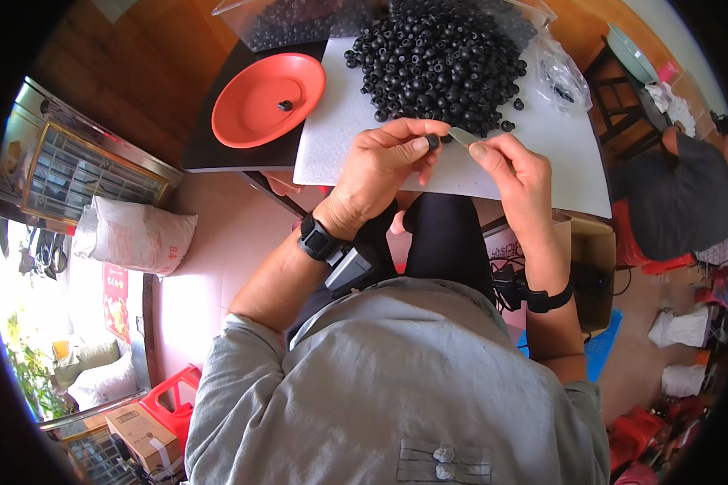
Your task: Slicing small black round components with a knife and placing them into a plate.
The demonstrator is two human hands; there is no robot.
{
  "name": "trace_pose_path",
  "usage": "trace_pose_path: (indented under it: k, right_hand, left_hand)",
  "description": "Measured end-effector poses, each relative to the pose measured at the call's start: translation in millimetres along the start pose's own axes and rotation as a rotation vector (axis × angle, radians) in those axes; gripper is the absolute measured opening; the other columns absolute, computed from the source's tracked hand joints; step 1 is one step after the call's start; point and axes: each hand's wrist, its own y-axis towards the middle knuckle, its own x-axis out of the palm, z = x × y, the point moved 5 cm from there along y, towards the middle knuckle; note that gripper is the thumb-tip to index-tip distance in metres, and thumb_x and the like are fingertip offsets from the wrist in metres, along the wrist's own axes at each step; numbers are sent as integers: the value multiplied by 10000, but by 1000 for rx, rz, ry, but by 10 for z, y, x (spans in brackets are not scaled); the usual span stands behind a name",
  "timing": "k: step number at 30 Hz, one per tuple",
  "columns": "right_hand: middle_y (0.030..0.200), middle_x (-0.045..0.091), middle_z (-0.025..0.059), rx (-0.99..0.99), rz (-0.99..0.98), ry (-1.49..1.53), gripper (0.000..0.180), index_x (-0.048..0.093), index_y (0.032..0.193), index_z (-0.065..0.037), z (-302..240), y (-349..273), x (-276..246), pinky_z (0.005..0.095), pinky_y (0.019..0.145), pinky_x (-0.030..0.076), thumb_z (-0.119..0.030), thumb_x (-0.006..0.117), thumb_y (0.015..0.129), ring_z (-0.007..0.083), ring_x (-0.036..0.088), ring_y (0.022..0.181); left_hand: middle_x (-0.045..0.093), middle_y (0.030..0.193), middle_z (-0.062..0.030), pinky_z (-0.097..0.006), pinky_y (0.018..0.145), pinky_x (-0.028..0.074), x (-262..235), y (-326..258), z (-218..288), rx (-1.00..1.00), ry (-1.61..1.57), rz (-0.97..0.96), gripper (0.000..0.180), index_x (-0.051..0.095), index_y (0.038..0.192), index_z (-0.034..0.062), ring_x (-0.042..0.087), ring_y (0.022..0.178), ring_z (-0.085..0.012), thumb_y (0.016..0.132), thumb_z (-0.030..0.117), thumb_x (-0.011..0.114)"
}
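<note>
Over the near edge of the white board (332, 153), my left hand (380, 162) pinches a small round black plastic piece (433, 142) between thumb and fingers. Just to its right, my right hand (519, 171) is closed around a small knife, its pale blade (462, 137) pointing toward the piece. Whether the tip touches the piece I cannot tell; the knife's handle is hidden in my fingers. Right beyond my hands lies a big heap of similar black pieces (441, 69), some showing round holes. One more black piece (285, 106) rests in an orange-red plastic dish (234, 113) at the left.
A clear plastic bin (299, 24) of black pieces stands at the back. A clear bag (562, 77) lies at the board's right. Below the table's right side is an open cardboard box (594, 267). Another person (671, 194) sits at the right.
</note>
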Motion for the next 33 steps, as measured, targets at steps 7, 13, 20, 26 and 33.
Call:
trace_pose_path:
  k: [7,13,20,26,33]
  right_hand:
    - [571,574,72,-33,-44,-208,355,646,762,-53,-7,5,81,343,491,403,-357,721,928,206,537,487]
    - [566,558,80,-58,-43,-236,348,612,734,-61,-10,5,92,360,482,394,-331,737,915,240,529,480]
    - [646,612,93,-110,-53,-242,324,598,740,-65,-3,-3,94,370,490,408,-303,748,901,270,572,525]
    - [666,627,73,-259,10,-286,311,594,745,-62,-18,-37,112,380,498,427,-284,757,890,281,590,551]
    - [657,608,87,-138,23,-56,239,634,802,-22,53,-41,-103,317,513,422,-197,757,908,157,547,540]
  left_hand:
    - [602,1020,-70,-288,779,496,67,-81,26,13,175,47,323,632,1316,-38,552,867,-155,1007,14,551]
    - [561,1011,-45,-285,772,494,51,-61,10,73,197,12,323,632,1314,-50,559,873,-143,1008,6,546]
    - [564,1031,-51,-283,750,489,52,-57,4,47,184,25,305,641,1289,-61,565,862,-146,1008,4,541]
    - [611,1071,-78,-300,711,506,31,-57,-10,21,167,51,275,659,1249,-60,589,857,-154,1008,6,543]
    - [621,1030,-90,-301,712,506,39,-57,-23,-57,121,54,284,653,1262,-54,587,847,-165,1005,11,551]
